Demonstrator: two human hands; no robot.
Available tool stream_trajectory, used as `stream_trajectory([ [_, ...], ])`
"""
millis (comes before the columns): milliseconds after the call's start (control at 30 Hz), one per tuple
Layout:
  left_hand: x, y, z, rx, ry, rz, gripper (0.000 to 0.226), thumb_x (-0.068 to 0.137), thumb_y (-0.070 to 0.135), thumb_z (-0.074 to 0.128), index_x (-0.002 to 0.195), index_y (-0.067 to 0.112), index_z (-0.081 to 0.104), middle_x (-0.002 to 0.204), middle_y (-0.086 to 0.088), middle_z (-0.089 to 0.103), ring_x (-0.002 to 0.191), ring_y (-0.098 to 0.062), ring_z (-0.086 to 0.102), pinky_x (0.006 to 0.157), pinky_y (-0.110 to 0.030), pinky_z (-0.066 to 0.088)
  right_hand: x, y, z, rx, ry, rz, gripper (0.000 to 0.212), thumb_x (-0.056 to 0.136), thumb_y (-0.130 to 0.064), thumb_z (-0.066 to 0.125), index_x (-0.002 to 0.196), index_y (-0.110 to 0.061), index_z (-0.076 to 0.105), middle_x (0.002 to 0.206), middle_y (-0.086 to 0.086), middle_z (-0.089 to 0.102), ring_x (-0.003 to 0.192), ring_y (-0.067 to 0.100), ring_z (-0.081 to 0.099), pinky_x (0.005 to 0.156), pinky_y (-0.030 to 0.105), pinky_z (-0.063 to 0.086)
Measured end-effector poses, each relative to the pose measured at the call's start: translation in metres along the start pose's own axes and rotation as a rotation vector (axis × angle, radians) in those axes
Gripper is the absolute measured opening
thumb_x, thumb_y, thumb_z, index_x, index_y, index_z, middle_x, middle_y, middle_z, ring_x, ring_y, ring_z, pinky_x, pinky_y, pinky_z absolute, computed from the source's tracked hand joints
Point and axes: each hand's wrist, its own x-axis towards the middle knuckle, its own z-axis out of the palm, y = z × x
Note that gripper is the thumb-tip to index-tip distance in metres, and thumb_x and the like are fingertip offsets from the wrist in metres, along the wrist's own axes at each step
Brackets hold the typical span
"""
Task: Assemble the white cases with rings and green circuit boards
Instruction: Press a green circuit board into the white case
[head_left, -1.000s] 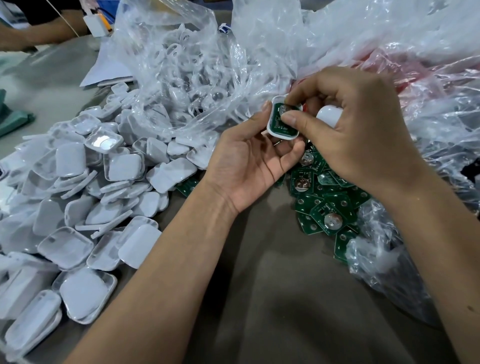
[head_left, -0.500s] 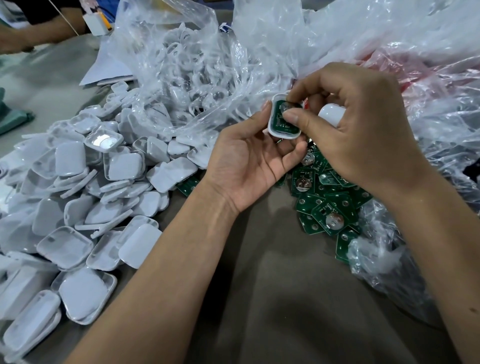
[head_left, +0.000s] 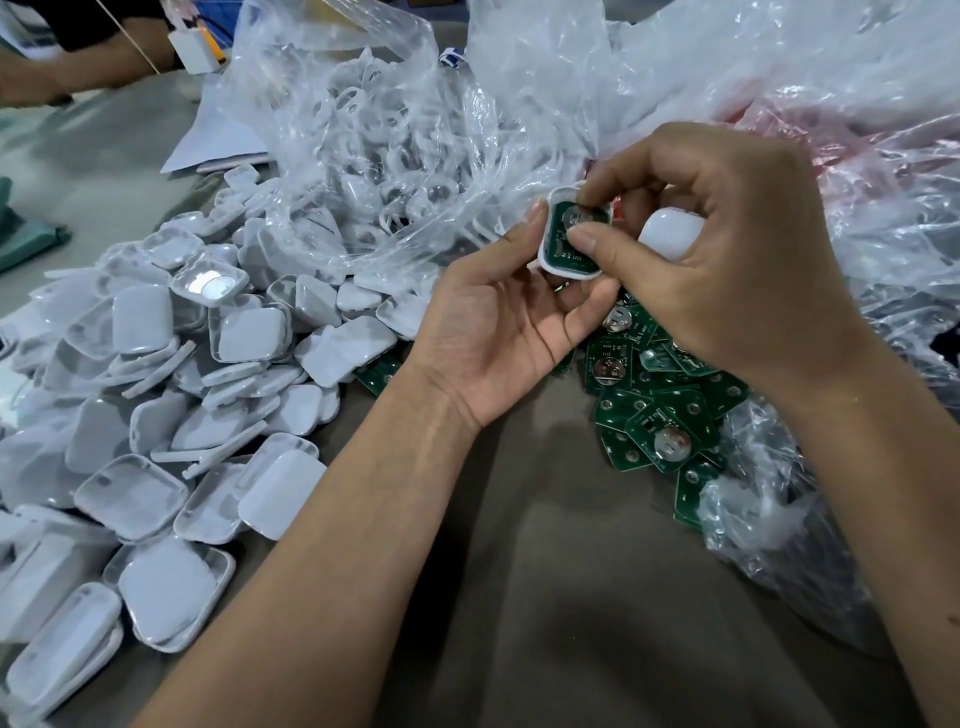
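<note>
My left hand (head_left: 498, 332) holds a white case half (head_left: 551, 260) between thumb and fingers, its open side up. A green circuit board (head_left: 563, 236) lies inside that case. My right hand (head_left: 727, 265) presses on the board with its thumb and forefinger, and a second white case piece (head_left: 670, 236) is tucked under its curled fingers. Loose green circuit boards (head_left: 660, 431) lie heaped on the table below my right hand. Several white case halves (head_left: 171, 395) are piled at the left. White rings (head_left: 384, 150) fill a clear plastic bag behind them.
Crumpled clear plastic bags (head_left: 779, 93) cover the back and right of the brown table (head_left: 545, 597). Another person's arm (head_left: 47, 78) rests at the far left corner, near a sheet of paper (head_left: 218, 140).
My right thumb and forefinger have shifted slightly on the board in the case, and both hands have risen a little. The piles have not moved.
</note>
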Motion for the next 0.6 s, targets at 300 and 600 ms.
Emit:
stream_trajectory([
  [300,-0.0014,0.0041,-0.0018,0.021,-0.056,-0.011,0.019,0.082,0.02,0.069,0.09,0.005,0.076,0.092,-0.011,0.075,0.082,-0.021,0.075,0.074,-0.031,0.064,-0.0002,-0.0004,-0.0026,0.119,-0.012,0.041,0.017,0.088,-0.029,0.083,0.098,-0.016,0.077,0.076,0.0,0.067,0.061,0.002,0.056,0.058,0.011,0.043],
  [600,-0.0015,0.0038,-0.001,0.021,-0.03,-0.068,0.022,0.089,0.024,0.063,0.099,0.005,0.071,0.091,-0.008,0.072,0.077,-0.02,0.072,0.065,-0.029,0.063,0.0017,0.0043,-0.0046,0.25,-0.034,0.145,0.021,0.08,-0.028,0.09,0.088,-0.014,0.076,0.074,-0.001,0.071,0.063,0.006,0.063,0.06,0.021,0.052],
])
